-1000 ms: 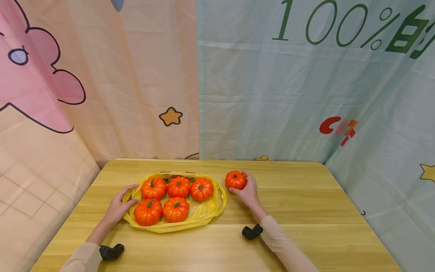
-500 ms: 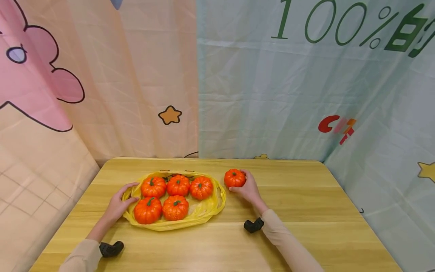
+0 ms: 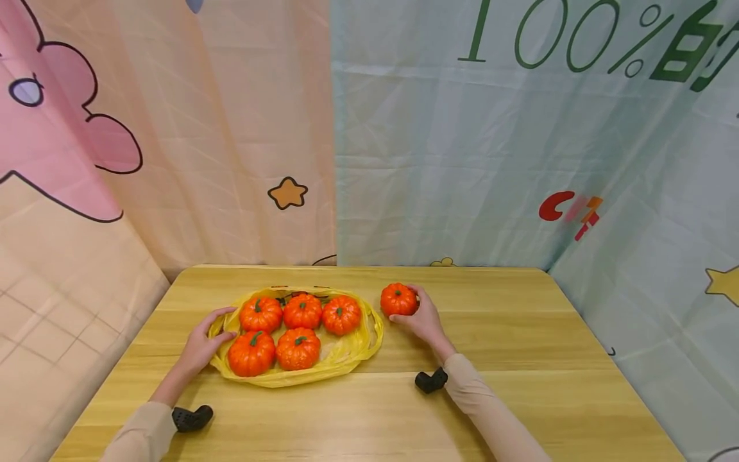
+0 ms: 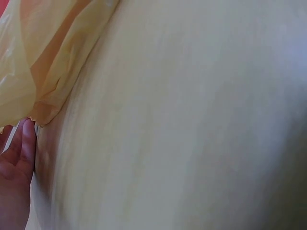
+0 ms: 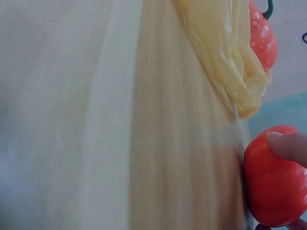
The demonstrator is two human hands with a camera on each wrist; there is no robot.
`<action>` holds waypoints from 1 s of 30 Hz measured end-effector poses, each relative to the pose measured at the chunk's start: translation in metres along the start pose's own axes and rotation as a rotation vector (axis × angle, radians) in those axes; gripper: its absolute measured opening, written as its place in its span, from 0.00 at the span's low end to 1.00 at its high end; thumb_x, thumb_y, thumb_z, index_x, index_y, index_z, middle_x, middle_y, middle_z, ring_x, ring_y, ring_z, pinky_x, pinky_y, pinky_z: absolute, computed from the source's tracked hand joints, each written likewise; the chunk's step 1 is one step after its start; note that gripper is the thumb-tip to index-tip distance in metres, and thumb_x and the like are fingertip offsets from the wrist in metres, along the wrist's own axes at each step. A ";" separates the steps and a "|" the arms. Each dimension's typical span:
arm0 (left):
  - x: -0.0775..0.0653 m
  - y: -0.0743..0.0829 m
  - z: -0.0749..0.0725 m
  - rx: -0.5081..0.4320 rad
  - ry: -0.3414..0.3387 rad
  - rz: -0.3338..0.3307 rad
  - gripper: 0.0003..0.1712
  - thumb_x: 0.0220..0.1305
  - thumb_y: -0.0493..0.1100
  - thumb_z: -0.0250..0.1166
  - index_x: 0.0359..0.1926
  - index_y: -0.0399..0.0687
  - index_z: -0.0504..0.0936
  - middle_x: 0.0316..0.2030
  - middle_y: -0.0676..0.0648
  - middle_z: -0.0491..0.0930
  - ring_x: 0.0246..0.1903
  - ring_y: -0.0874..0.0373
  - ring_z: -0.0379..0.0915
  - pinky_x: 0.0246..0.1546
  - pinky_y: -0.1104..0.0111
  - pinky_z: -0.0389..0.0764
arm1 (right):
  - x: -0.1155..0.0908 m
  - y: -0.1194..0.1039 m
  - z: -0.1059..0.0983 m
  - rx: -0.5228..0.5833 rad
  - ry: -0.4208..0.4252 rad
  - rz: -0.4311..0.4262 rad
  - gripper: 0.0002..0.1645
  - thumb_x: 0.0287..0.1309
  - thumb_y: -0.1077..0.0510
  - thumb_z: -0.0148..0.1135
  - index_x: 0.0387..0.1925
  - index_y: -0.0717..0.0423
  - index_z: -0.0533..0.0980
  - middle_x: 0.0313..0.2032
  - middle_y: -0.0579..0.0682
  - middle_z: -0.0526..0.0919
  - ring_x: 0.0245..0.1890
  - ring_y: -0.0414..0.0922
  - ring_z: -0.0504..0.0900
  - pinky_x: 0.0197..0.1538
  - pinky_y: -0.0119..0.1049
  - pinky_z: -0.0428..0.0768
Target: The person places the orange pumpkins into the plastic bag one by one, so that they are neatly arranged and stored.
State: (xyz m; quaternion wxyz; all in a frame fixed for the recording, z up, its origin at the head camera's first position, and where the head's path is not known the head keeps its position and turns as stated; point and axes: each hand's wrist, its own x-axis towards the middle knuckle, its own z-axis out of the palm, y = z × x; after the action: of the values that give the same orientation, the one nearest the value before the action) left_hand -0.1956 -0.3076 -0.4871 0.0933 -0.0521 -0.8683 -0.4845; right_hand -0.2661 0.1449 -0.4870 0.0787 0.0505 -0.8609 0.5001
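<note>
Toward the back of the table, my right hand (image 3: pixel 426 321) grips a small orange pumpkin (image 3: pixel 397 299), just right of a yellow plastic bag (image 3: pixel 353 362). In the right wrist view the thumb lies on the glossy side of this pumpkin (image 5: pixel 273 187), close to the tabletop. The bag lies with its mouth spread wide, and several more pumpkins (image 3: pixel 298 350) with green stems sit in it in two rows. At the bag's left edge, my left hand (image 3: pixel 202 346) touches the rim with thumb and fingers apart. The left wrist view shows fingertips against the yellow plastic (image 4: pixel 53 91).
The wooden table (image 3: pixel 496 398) extends to the right and in front of the bag. Printed curtains (image 3: pixel 439 160) hang behind its back edge and along both sides. A black wrist device (image 3: pixel 431 381) projects from the right cuff, another (image 3: pixel 193 418) from the left.
The head view has shifted slightly, so the scene sits a little higher in it. Both hands, the bag and the pumpkins keep nearly the same places.
</note>
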 end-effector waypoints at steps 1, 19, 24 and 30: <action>0.000 0.000 0.000 0.000 0.001 -0.001 0.27 0.65 0.39 0.61 0.63 0.37 0.67 0.64 0.31 0.63 0.65 0.33 0.51 0.62 0.37 0.53 | 0.000 0.000 0.000 0.004 0.003 -0.002 0.47 0.39 0.61 0.79 0.62 0.56 0.66 0.60 0.60 0.72 0.60 0.58 0.72 0.61 0.57 0.71; 0.001 -0.001 0.001 0.006 0.005 0.000 0.26 0.65 0.38 0.60 0.63 0.37 0.67 0.63 0.30 0.63 0.64 0.34 0.52 0.62 0.40 0.55 | -0.025 -0.012 0.001 0.115 0.016 0.036 0.48 0.40 0.63 0.76 0.65 0.57 0.63 0.62 0.61 0.68 0.57 0.59 0.72 0.59 0.56 0.73; 0.000 0.000 0.002 0.011 0.006 0.008 0.26 0.65 0.38 0.61 0.63 0.37 0.68 0.63 0.30 0.64 0.64 0.33 0.52 0.61 0.37 0.55 | -0.034 -0.019 0.000 0.134 0.011 0.042 0.49 0.41 0.62 0.77 0.65 0.54 0.63 0.62 0.59 0.68 0.55 0.58 0.73 0.58 0.55 0.73; -0.001 0.000 0.001 0.011 0.001 0.006 0.27 0.65 0.38 0.61 0.63 0.37 0.67 0.63 0.30 0.64 0.64 0.33 0.53 0.60 0.37 0.55 | -0.044 -0.029 0.001 0.145 0.015 -0.001 0.49 0.40 0.61 0.78 0.65 0.55 0.64 0.63 0.57 0.69 0.57 0.57 0.70 0.58 0.53 0.74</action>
State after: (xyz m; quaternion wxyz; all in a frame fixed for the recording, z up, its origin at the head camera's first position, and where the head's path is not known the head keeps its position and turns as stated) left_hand -0.1948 -0.3070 -0.4878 0.0953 -0.0542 -0.8708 -0.4793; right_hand -0.2181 0.1300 -0.4708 0.0816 0.0526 -0.8217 0.5616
